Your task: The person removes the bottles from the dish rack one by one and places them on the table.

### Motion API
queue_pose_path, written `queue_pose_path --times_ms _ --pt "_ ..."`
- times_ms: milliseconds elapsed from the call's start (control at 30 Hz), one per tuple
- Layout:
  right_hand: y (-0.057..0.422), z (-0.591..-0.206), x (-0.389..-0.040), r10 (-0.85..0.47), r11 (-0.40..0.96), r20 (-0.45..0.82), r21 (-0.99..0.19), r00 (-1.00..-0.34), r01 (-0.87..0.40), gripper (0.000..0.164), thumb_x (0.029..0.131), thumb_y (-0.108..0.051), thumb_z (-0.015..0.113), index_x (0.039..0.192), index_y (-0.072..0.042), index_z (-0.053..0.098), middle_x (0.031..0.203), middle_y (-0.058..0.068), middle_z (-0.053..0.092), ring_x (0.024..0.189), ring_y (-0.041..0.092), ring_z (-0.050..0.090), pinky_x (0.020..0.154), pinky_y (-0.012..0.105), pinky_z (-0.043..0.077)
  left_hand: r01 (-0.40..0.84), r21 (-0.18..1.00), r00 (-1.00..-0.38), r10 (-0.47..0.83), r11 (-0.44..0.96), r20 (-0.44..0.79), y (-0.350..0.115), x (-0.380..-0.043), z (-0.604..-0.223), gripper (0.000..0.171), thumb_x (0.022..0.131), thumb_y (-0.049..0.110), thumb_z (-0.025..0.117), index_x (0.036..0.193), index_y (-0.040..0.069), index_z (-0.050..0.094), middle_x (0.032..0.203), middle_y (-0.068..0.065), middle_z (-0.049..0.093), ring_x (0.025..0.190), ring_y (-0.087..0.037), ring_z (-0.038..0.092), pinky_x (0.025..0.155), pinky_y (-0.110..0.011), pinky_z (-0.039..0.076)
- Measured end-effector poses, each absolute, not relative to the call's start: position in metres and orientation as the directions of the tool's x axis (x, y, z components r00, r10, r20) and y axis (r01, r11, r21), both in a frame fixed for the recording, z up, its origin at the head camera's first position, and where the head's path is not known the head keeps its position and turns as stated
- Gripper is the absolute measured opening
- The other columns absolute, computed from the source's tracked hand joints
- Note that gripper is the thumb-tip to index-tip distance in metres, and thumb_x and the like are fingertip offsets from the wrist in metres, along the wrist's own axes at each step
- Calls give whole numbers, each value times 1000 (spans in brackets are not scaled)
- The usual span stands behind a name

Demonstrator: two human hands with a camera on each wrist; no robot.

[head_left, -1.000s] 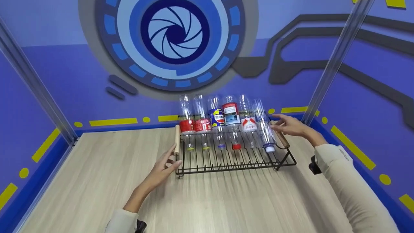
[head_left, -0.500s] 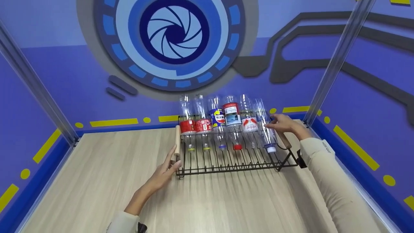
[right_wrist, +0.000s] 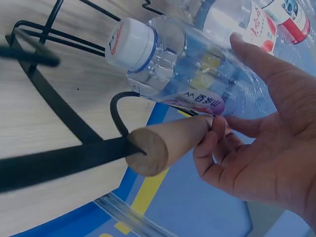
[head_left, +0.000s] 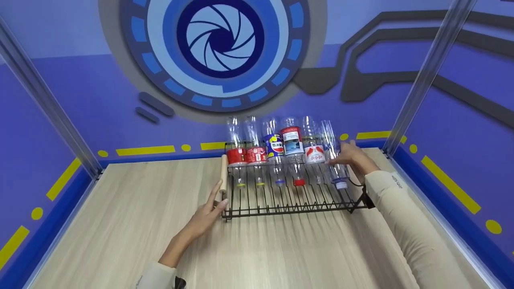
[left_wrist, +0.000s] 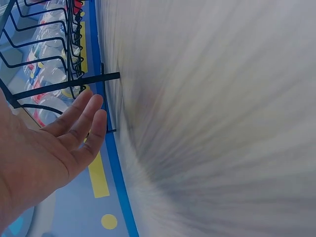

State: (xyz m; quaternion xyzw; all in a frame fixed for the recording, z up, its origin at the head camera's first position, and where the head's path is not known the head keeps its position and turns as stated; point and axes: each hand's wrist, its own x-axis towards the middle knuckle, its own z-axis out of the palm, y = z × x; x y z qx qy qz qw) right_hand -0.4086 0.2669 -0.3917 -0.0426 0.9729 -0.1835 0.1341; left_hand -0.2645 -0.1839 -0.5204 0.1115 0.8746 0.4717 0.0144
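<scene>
A black wire rack [head_left: 223,217] with wooden handles stands on the table, holding a row of empty plastic bottles, caps toward me. My right hand [head_left: 355,157] grips the rightmost clear bottle [head_left: 340,175], which has a white cap. In the right wrist view, the thumb lies over this bottle [right_wrist: 192,64] and the index finger is on its other side. The other fingers are curled near the rack's right wooden handle [right_wrist: 177,140]. At the rack's left front corner is my left hand [head_left: 204,218], fingers extended near the left handle [head_left: 224,173]. Whether it touches is unclear.
Other bottles in the row include two with red labels [head_left: 237,155], a blue-labelled one [head_left: 274,145], one with a red cap [head_left: 299,182] and one with a red-and-white label [head_left: 315,154]. A blue patterned wall [head_left: 180,132] rises behind the wooden table [head_left: 140,208].
My right hand has moved left from beside the right handle onto the rightmost bottle and now grips it. The left hand has stayed at the rack's left corner.
</scene>
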Motion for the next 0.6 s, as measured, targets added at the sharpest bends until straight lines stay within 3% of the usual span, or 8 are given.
queue_pose_path --times_ms 133,333,600 --pt "262 -394 -407 -79 943 -257 -331 -963 11 106 87 -38 78 154 18 18 158 46 2 144 63 21 116 67 29 168 828 -977 201 535 68 -184 -264 -521 69 108 49 43 165 35 6 123 -16 68 113 -28 64 100 -63 46" --pt "258 -396 -407 -46 963 -237 -268 -970 20 98 84 -37 82 146 20 33 156 48 3 143 65 19 114 69 32 175 825 -977 201 537 76 -184 -264 -520 69 108 49 42 165 35 6 118 -15 69 106 -24 64 96 -58 49" --pt "253 -402 -406 -20 946 -172 -321 -985 37 91 80 -32 85 139 21 39 142 45 27 132 57 30 107 64 40 169 830 -977 199 532 71 -183 -264 -522 69 108 50 42 165 37 4 111 -13 67 95 -21 59 86 -48 48"
